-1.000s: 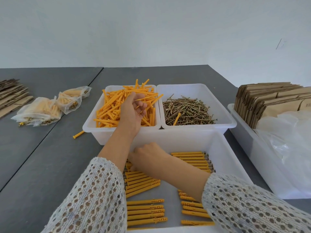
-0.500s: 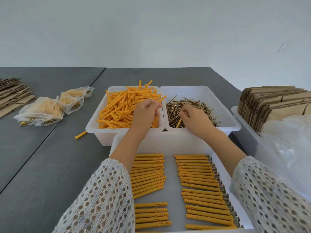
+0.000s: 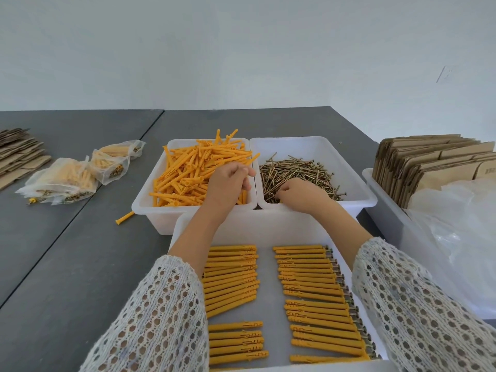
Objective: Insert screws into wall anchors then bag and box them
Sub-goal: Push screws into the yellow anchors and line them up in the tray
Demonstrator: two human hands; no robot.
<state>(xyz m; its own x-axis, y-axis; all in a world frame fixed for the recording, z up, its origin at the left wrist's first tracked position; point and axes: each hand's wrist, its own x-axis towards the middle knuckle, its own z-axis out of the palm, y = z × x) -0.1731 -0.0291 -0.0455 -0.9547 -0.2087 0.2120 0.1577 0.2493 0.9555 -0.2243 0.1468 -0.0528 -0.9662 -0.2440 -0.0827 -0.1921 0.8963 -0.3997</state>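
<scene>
Head view, the only one. Left hand point(image 3: 228, 183) is hovering over the bin of loose orange anchors point(image 3: 193, 175), fingers curled together at the tips; whether an anchor is pinched there, cannot tell. Right hand point(image 3: 300, 196) is reaching into the screw bin point(image 3: 316, 149), fingers curled down into the pile of brass-coloured screws point(image 3: 300, 170); whether a screw is gripped, cannot tell, the fingertips are hidden.

Risks, as judgement: screws are lying tangled, so the right hand could be lifting two at once or snagging a cluster. Sharp tips are pointing every way, so a prick is possible. A sleeve could be dragging across the sorted rows and knocking them crooked.

Anchors: long, slim, orange plastic, flanged at one end, heaped criss-cross and overtopping the rim. One stray anchor point(image 3: 124, 217) is lying on the grey table point(image 3: 67, 264) just beside that bin. Finished anchors with screws point(image 3: 308, 288) are lying in neat rows in the near white tray point(image 3: 185, 224), screw heads showing at the right ends. Filled bags point(image 3: 67, 181) are sitting far left; flat cardboard boxes point(image 3: 429, 162) are standing at right.
</scene>
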